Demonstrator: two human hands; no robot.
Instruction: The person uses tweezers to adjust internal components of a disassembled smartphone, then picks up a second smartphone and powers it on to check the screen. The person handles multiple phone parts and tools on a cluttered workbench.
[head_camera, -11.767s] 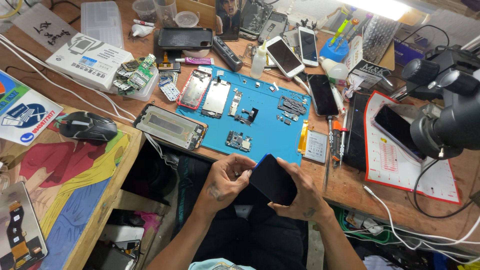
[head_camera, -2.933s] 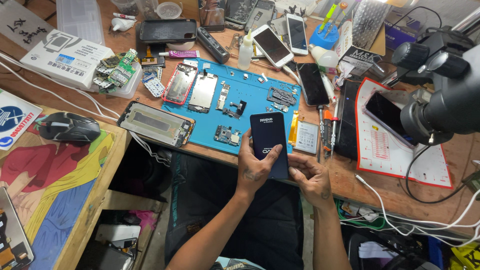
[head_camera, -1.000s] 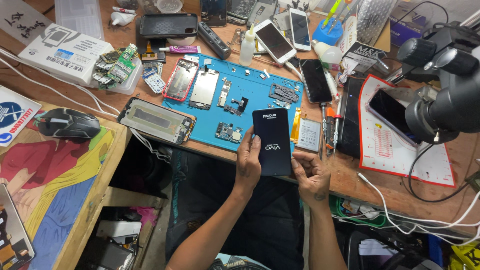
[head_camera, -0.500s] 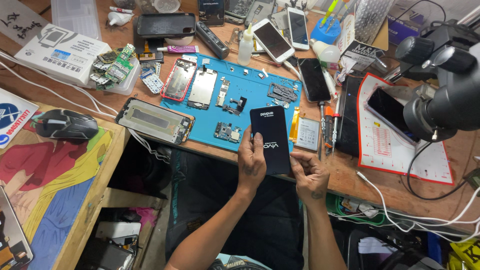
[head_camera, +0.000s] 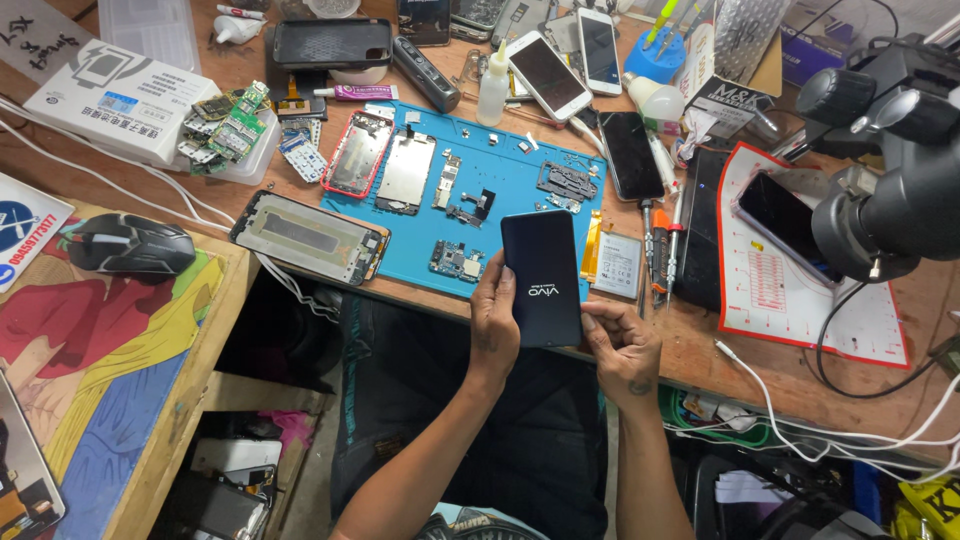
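A dark smartphone (head_camera: 541, 275) with a lit start-up logo on its screen is held upright over the near edge of the workbench. My left hand (head_camera: 494, 320) grips its left side, fingers wrapped along the edge. On the other side, my right hand (head_camera: 622, 345) touches the lower right edge, thumb and fingers against it. Just behind the phone lies a blue repair mat (head_camera: 500, 165) with several opened phone frames and small circuit boards on it.
A phone middle frame (head_camera: 310, 237) lies left of the mat, a battery (head_camera: 616, 264) and screwdrivers (head_camera: 658, 250) to its right. A microscope (head_camera: 890, 160) hangs over a red-edged mat with a phone (head_camera: 785, 215). Several phones lie at the back; a mouse (head_camera: 130, 243) sits left.
Earlier both hands held the phone low over my lap with its screen dark. It was raised toward the bench edge and its screen now shows a start-up logo; in the last second it barely moves.
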